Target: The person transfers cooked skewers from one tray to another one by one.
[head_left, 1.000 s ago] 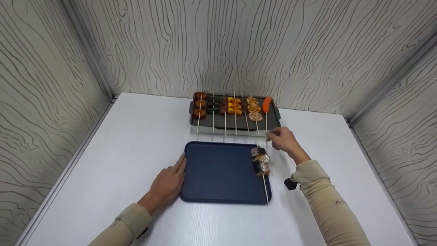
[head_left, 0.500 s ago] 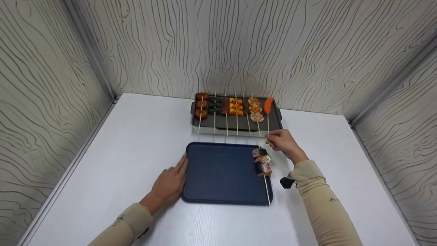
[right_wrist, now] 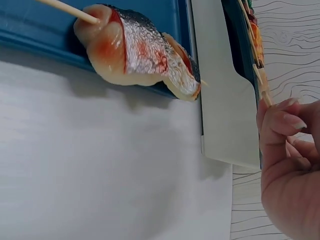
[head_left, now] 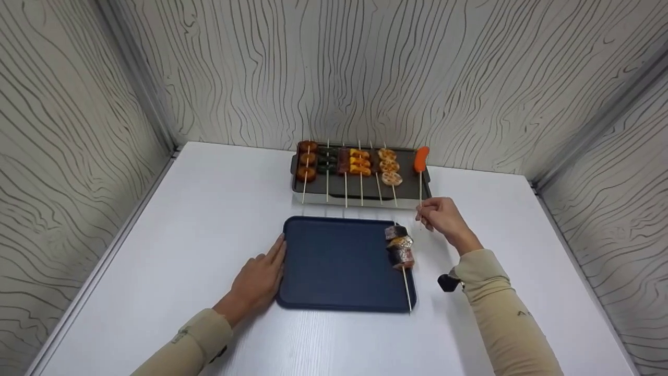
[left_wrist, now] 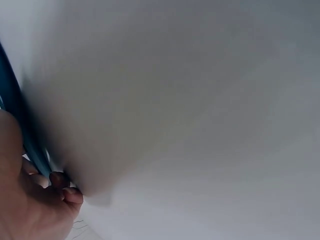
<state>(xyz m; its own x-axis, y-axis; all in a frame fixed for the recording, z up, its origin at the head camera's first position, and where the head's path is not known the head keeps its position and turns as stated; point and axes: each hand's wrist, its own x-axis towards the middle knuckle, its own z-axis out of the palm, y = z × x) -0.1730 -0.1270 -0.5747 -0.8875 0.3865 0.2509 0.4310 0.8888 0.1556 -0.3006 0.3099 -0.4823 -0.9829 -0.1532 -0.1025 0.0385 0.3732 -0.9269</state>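
Note:
My right hand (head_left: 441,216) pinches the lower end of a wooden skewer that bears an orange-red sausage (head_left: 421,159). The sausage is over the right end of the dark grill pan (head_left: 409,185); whether it touches the pan I cannot tell. In the right wrist view, thumb and fingertips close on the stick. My left hand (head_left: 258,279) lies at the left edge of the blue tray (head_left: 339,261). The left wrist view shows its fingertips curled at the rim (left_wrist: 12,90). A fish-chunk skewer (head_left: 401,248) lies along the tray's right side.
Several other skewers stay side by side on the pan, among them lotus root slices (head_left: 389,166), yellow pieces (head_left: 360,163) and brown round slices (head_left: 307,162). The white table (head_left: 219,203) meets patterned walls (head_left: 334,62) at the back and sides.
The right hand first moved slightly along the stick's end, then shifted right, taking the sausage skewer with it, away from the lotus root skewer. The left hand and tray have stayed put.

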